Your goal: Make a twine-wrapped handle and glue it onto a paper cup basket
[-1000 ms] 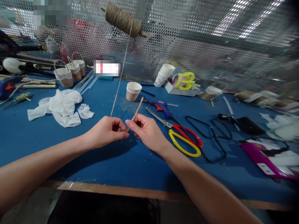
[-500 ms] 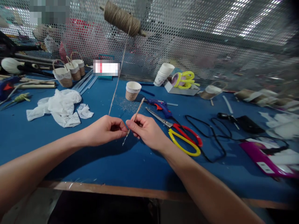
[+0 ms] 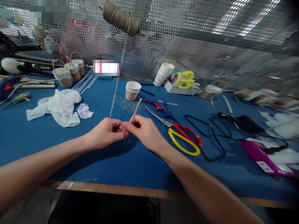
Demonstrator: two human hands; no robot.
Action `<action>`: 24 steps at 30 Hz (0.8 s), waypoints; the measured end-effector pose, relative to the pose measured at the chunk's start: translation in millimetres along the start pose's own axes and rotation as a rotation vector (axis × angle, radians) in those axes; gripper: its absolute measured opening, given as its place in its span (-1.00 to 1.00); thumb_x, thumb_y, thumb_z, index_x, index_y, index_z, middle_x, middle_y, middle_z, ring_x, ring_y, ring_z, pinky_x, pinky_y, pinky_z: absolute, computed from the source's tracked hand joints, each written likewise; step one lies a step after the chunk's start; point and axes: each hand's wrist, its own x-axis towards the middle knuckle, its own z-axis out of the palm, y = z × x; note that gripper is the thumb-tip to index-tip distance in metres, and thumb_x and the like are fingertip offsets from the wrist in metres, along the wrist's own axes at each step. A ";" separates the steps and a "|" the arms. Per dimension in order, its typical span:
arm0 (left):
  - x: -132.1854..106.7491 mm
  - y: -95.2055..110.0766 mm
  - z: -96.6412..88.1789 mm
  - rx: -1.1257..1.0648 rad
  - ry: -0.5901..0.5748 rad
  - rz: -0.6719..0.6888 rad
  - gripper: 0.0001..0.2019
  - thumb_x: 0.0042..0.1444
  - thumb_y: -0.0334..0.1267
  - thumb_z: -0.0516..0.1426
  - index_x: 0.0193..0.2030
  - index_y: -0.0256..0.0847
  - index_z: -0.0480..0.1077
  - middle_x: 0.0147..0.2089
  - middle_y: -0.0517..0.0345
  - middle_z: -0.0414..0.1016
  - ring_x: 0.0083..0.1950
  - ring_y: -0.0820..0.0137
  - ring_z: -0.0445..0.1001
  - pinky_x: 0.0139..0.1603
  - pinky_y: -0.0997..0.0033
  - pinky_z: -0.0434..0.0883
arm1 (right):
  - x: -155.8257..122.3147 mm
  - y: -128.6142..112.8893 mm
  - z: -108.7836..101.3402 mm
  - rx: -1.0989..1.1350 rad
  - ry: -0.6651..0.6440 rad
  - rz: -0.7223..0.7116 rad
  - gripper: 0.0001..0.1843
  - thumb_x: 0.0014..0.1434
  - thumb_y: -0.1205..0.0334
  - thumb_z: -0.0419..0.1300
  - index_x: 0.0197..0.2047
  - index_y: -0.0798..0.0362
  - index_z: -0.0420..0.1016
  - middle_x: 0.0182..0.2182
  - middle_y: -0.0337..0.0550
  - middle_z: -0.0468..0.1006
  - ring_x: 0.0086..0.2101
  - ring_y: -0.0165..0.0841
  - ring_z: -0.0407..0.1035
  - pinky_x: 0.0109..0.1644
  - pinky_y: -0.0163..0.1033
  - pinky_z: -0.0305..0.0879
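Pinching a thin stick between thumb and curled fingers, the right hand sits on the near side of the lone cup, with the stick's tip leaning up toward that cup. The left hand meets it there, fingertips pressed together and, it seems to me, closed on the string — the exact grip is hidden where the two hands touch. That string slants down past the cup's left side from a spool above and beyond it, straight and apparently uncut. From where I stand the covering looks part done: the stick's upper stretch appears wrapped, while the tail poking out below the fingers looks thin and dark, so I'd judge the lower part is left. The cup itself wears a brown wrap and a white rim band but shows no handle, whereas the three cups well to its left each have one standing up — they look further along. Just right of the cup lies a glue gun, and nearer than that a pair of scissors, neither of them in hand.
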 end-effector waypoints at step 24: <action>2.2 -1.3 -0.8 -0.151 -0.083 -0.080 -0.89 -0.12 -0.31 0.16 -0.48 -0.32 0.32 -0.54 0.30 0.26 -0.50 0.58 0.16 -0.44 0.52 0.13 | 1.9 -0.3 -6.9 -0.139 -0.065 0.098 -0.65 0.10 0.02 0.04 -0.55 0.09 0.18 -0.73 -0.39 0.18 -0.68 -0.57 0.02 -0.58 -0.38 -0.07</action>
